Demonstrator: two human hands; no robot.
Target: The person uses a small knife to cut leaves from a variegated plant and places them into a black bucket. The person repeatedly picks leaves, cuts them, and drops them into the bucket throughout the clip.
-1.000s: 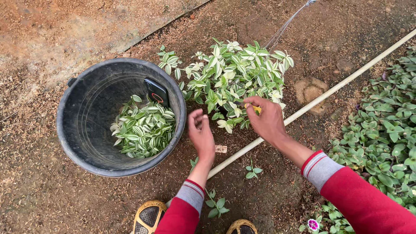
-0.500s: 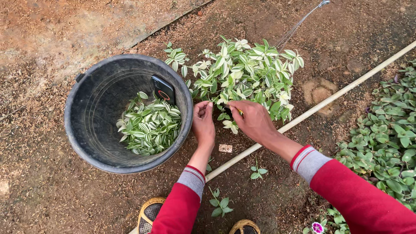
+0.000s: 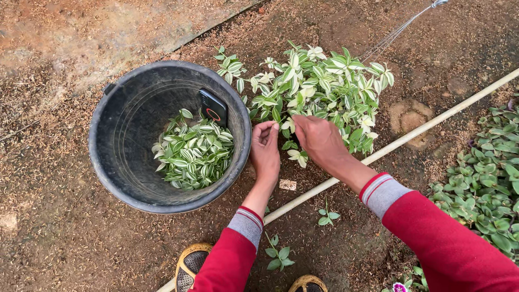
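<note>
Beside the bucket [image 3: 108, 162], both hands [image 3: 266, 151] pinch leaves [image 3: 324, 86]

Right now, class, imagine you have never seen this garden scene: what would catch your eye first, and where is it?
Two hands in red sleeves meet at the middle: the left hand and right hand work at the near edge of a green-and-white leafy plant growing in brown soil. Left of them stands a big black bucket holding a heap of cut striped leaves, with a dark phone leaning inside its far wall.

Variegated green-and-white plant [image 3: 319, 81], low leafy clump, rooted in bare soil
</note>
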